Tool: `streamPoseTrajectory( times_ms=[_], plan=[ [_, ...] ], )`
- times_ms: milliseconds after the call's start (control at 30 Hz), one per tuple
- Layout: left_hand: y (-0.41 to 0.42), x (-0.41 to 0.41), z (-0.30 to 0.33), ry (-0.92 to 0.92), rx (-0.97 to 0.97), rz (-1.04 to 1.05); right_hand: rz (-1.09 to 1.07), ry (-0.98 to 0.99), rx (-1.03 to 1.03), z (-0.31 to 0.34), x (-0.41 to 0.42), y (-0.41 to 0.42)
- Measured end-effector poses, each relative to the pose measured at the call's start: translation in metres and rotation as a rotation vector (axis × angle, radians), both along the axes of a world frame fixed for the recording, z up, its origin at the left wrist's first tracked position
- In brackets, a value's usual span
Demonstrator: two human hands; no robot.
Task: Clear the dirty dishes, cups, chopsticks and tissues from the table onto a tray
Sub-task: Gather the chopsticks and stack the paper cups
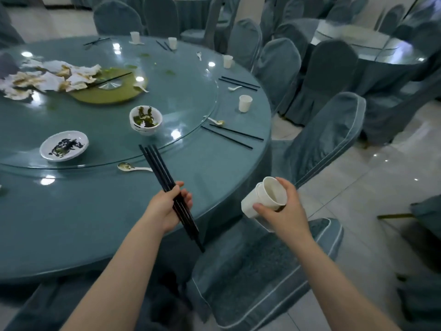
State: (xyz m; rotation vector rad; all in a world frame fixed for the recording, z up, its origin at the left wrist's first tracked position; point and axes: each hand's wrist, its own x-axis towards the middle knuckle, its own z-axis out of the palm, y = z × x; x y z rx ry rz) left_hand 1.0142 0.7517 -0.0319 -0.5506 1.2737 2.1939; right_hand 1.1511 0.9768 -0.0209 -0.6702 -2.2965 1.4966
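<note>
Right now your left hand (167,206) grips a bundle of black chopsticks (164,177) and your right hand (284,211) holds stacked paper cups (265,199); keep both snug, and gather the chopstick pair (232,137) lying near the table (95,211) edge.

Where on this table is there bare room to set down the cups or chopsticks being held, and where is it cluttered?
Bare cloth lies on the table nearest the person, between the spoon and the left hand. The glass turntable is bare between the bowl and the far cup. It is crowded at the tissues and near the plate.
</note>
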Motion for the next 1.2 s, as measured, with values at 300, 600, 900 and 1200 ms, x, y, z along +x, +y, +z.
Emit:
streamPoseTrajectory(
  times_ms=[300, 600, 900, 1200],
  plan=[
    [0.164, 0.036, 0.031, -0.029, 0.195, 0.116, 0.032, 0.116, 0.079, 0.061, 0.082, 0.159],
    [0.347, 0.074, 0.046, -0.046, 0.245, 0.051, 0.020, 0.076, 0.093, 0.080, 0.127, 0.339],
    [0.428, 0.009, 0.023, -0.108, 0.181, 0.246, 0.107, 0.117, 0.040, 0.070, 0.038, 0.457],
    [0.459, -0.118, 0.025, -0.053, 0.090, 0.487, 0.267, 0.124, 0.125, 0.093, -0.118, 0.548]
  ],
)
